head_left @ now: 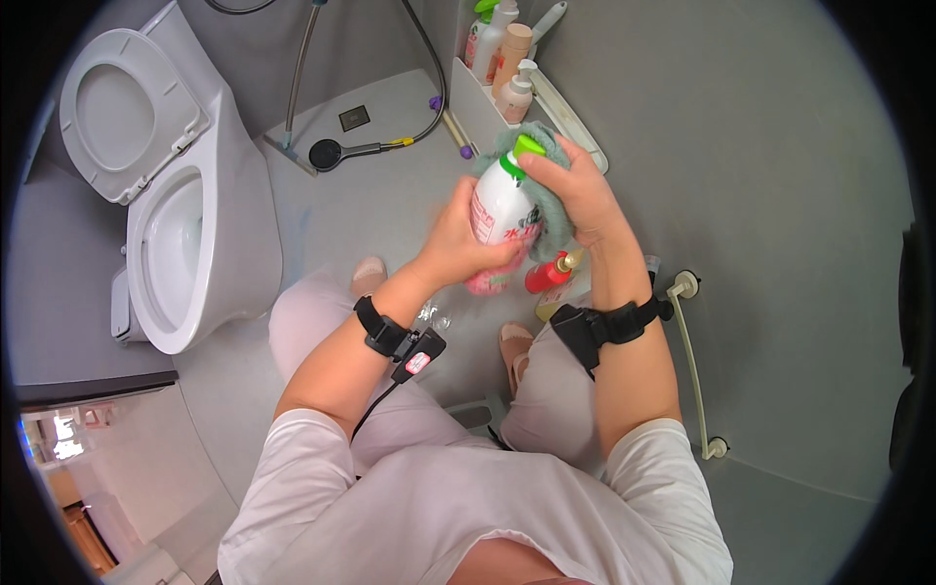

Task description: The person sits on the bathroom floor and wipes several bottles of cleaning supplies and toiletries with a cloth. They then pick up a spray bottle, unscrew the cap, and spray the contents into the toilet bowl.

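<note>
My left hand (463, 237) is wrapped round the lower body of a white bottle (499, 207) with a green cap and a pink base. The bottle tilts, its cap pointing up and to the right. A grey-green cloth (554, 216) lies along the bottle's right side and behind its cap. My right hand (582, 190) grips that cloth, its thumb pressed near the green cap. Below the hands, a red pump bottle (548, 274) stands close to my right forearm.
A white toilet (210, 224) with a raised lid stands at left. A black shower head (328, 154) and a squeegee (290, 153) are on the far floor. Several bottles (511, 60) fill a white rack (476, 105) at the back. On the right wall is a grab bar (693, 375).
</note>
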`<state>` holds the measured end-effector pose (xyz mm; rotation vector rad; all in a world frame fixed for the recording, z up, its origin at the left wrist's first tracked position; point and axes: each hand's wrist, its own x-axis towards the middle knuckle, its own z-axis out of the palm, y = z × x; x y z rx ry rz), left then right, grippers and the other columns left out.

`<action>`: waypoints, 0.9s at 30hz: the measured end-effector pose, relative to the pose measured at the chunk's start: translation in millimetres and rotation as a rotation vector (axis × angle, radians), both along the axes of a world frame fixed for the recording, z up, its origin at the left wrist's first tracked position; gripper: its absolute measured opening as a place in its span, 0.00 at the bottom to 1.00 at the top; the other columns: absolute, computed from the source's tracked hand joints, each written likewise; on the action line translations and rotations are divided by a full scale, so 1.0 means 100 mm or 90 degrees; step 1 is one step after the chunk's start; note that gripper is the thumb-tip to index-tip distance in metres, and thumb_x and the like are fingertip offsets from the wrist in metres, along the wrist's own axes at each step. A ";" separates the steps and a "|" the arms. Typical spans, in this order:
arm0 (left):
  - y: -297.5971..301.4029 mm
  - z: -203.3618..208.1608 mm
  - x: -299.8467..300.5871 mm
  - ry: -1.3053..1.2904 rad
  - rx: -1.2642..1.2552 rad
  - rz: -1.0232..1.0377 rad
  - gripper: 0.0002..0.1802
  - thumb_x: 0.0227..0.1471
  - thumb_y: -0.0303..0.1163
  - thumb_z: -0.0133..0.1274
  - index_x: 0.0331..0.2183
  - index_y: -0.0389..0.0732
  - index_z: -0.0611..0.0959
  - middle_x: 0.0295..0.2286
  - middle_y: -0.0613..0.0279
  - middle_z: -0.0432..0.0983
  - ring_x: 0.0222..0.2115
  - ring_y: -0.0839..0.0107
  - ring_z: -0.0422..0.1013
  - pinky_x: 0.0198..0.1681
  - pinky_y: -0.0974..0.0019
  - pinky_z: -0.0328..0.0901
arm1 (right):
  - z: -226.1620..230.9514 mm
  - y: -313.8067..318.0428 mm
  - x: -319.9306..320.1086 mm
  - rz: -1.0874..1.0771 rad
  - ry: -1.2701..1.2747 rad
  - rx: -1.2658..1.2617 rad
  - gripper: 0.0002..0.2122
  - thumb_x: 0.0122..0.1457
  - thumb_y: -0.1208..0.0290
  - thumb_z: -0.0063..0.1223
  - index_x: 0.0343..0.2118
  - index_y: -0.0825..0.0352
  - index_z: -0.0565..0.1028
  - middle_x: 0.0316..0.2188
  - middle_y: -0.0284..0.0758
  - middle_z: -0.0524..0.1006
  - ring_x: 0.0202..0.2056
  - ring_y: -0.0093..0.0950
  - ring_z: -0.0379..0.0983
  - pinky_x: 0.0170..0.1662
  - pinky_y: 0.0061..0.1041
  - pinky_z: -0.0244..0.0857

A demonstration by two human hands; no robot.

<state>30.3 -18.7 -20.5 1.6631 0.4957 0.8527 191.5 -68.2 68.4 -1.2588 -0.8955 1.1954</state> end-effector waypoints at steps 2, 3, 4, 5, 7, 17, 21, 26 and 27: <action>0.02 -0.07 -0.04 -0.056 -0.188 -0.173 0.44 0.36 0.37 0.67 0.53 0.35 0.64 0.41 0.53 0.75 0.40 0.64 0.75 0.44 0.62 0.70 | 0.00 -0.07 0.07 0.097 0.060 0.003 0.20 0.51 0.70 0.62 0.47 0.69 0.72 0.37 0.33 0.77 0.38 0.22 0.74 0.42 0.23 0.68; 0.04 -0.09 -0.07 -0.070 -0.303 -0.270 0.45 0.37 0.37 0.67 0.55 0.34 0.63 0.43 0.54 0.74 0.42 0.65 0.74 0.46 0.63 0.69 | -0.01 -0.11 0.09 0.119 0.080 -0.021 0.20 0.51 0.70 0.62 0.47 0.69 0.72 0.37 0.33 0.77 0.38 0.22 0.74 0.43 0.23 0.68; 0.05 -0.10 -0.09 -0.083 -0.415 -0.366 0.46 0.37 0.37 0.66 0.56 0.34 0.63 0.45 0.54 0.73 0.44 0.67 0.72 0.48 0.63 0.68 | -0.02 -0.14 0.10 0.124 0.067 0.002 0.20 0.51 0.72 0.62 0.47 0.69 0.72 0.37 0.33 0.77 0.38 0.22 0.74 0.43 0.23 0.68; 0.06 -0.11 -0.10 -0.096 -0.450 -0.435 0.46 0.38 0.37 0.66 0.57 0.34 0.63 0.46 0.55 0.73 0.45 0.68 0.72 0.49 0.63 0.67 | -0.03 -0.18 0.09 0.132 0.058 0.027 0.20 0.51 0.72 0.62 0.47 0.69 0.72 0.37 0.33 0.77 0.38 0.22 0.73 0.43 0.23 0.68; 0.08 -0.08 -0.12 -0.119 -0.513 -0.574 0.46 0.38 0.37 0.66 0.57 0.34 0.63 0.47 0.55 0.72 0.46 0.70 0.70 0.51 0.64 0.66 | -0.04 -0.23 0.07 0.131 0.041 0.065 0.20 0.51 0.72 0.62 0.46 0.69 0.72 0.37 0.32 0.76 0.38 0.22 0.73 0.43 0.23 0.68; -0.18 -0.01 -0.03 0.125 -0.127 -0.115 0.40 0.38 0.36 0.65 0.52 0.36 0.66 0.41 0.56 0.74 0.42 0.69 0.72 0.47 0.65 0.67 | -0.13 -0.20 -0.11 -0.149 -0.370 0.060 0.16 0.54 0.61 0.57 0.37 0.70 0.75 0.20 0.39 0.76 0.24 0.26 0.74 0.32 0.27 0.68; -0.16 -0.18 0.05 0.306 0.003 0.018 0.41 0.38 0.39 0.66 0.50 0.35 0.64 0.39 0.49 0.74 0.40 0.59 0.74 0.45 0.60 0.68 | -0.24 -0.19 -0.11 -0.163 -0.762 -0.029 0.19 0.53 0.56 0.58 0.31 0.71 0.75 0.21 0.47 0.77 0.25 0.43 0.75 0.31 0.37 0.70; 0.01 -0.39 0.06 0.299 0.199 0.013 0.53 0.36 0.45 0.68 0.57 0.31 0.57 0.47 0.36 0.67 0.48 0.43 0.68 0.50 0.54 0.64 | -0.33 -0.11 0.12 -0.101 -0.891 -0.048 0.20 0.52 0.53 0.57 0.32 0.71 0.76 0.22 0.49 0.77 0.27 0.47 0.75 0.33 0.41 0.70; 0.05 -0.39 0.04 0.316 0.206 0.004 0.56 0.36 0.46 0.68 0.59 0.31 0.55 0.49 0.34 0.65 0.50 0.42 0.65 0.52 0.55 0.63 | -0.36 -0.10 0.17 -0.070 -0.881 -0.030 0.20 0.52 0.53 0.57 0.32 0.71 0.76 0.21 0.49 0.77 0.27 0.47 0.75 0.33 0.41 0.70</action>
